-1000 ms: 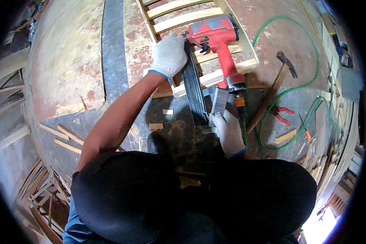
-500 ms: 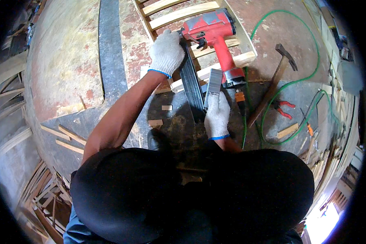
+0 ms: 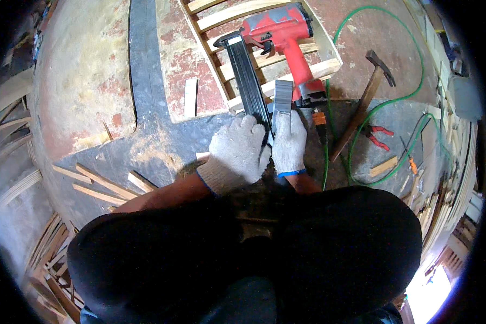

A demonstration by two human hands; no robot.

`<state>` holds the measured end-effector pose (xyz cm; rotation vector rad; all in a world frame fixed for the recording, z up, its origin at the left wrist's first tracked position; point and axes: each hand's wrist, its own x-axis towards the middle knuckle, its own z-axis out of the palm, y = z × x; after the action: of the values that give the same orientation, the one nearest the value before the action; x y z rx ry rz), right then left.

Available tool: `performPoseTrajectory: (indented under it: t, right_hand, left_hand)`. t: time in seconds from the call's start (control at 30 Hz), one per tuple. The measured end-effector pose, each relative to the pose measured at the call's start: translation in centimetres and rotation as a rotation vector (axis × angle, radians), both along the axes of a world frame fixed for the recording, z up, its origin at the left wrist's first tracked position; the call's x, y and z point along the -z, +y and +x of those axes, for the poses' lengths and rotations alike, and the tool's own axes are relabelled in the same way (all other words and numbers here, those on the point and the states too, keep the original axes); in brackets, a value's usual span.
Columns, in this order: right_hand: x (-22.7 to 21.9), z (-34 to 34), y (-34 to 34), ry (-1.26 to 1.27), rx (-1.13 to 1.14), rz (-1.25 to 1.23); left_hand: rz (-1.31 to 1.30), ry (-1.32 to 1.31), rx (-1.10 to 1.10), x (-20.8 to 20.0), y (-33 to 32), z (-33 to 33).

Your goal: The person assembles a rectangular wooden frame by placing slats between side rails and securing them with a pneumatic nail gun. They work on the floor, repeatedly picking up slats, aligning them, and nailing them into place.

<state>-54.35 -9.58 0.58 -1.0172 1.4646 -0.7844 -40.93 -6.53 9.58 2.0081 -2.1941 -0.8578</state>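
Note:
A red pneumatic staple gun [image 3: 278, 27] with a long black magazine [image 3: 247, 75] lies across a slatted wooden frame [image 3: 216, 81]. The magazine's near end points toward me. My gloved left hand [image 3: 236, 154] closes over that near end, hiding it. Just to the right, my gloved right hand [image 3: 289, 143] grips a strip of staples [image 3: 283, 94], which sticks up from the fingers beside the magazine. Both hands are close together, nearly touching. The lower part of the strip is hidden in the glove.
A green air hose [image 3: 356, 124] loops at the right around red-handled pliers [image 3: 380, 137]. A hammer [image 3: 370, 100] lies near the gun. A pale strip [image 3: 190, 97] rests left of the frame. Wooden sticks [image 3: 102, 181] lie at the left, and a wood offcut [image 3: 383, 166] at the right.
My left hand has moved from the gun's nose end down to the magazine's near end. My right hand still holds the staple strip in about the same place.

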Motion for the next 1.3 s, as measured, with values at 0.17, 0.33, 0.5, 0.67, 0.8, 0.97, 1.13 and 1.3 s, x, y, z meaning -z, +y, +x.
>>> performPoseTrajectory:
  t: [0.17,0.33,0.5,0.67,0.8,0.97,1.13,1.3]
  right_hand:
    - [0.7,-0.5,-0.1,0.125,-0.096,-0.059]
    - [-1.4,-0.4,-1.4,0.122,-0.167,-0.019]
    - [-3.2,-3.2,-1.6,0.3,-0.412,0.006]
    - [-2.4,-3.8,-0.3,0.2,-0.378,-0.228]
    - [-4.7,-3.1,-1.7,0.255,-0.469,-0.127]
    - [-5.2,-2.7,-1.7,0.453,-0.552,-0.268]
    - [-4.2,-2.9,-1.5,0.522,-0.465,-0.242]
    - [-4.3,-0.4,-3.1,0.497,-0.588,-0.311]
  left_hand:
    - [-0.194,-0.052,0.157,1.4,1.2,0.8]
    - [-0.127,-0.082,0.124,1.8,1.2,0.9]
    - [-0.179,-0.035,0.112,1.2,0.7,0.7]
    - [-0.102,-0.071,0.132,0.2,0.2,0.5]
    - [-0.041,-0.066,0.118,0.2,0.1,0.3]
    - [-0.004,-0.062,0.091,0.3,0.4,0.6]
    - [0.034,-0.042,0.076,0.9,0.0,0.0]
    - [-0.092,0.037,0.071,0.5,0.6,0.7]
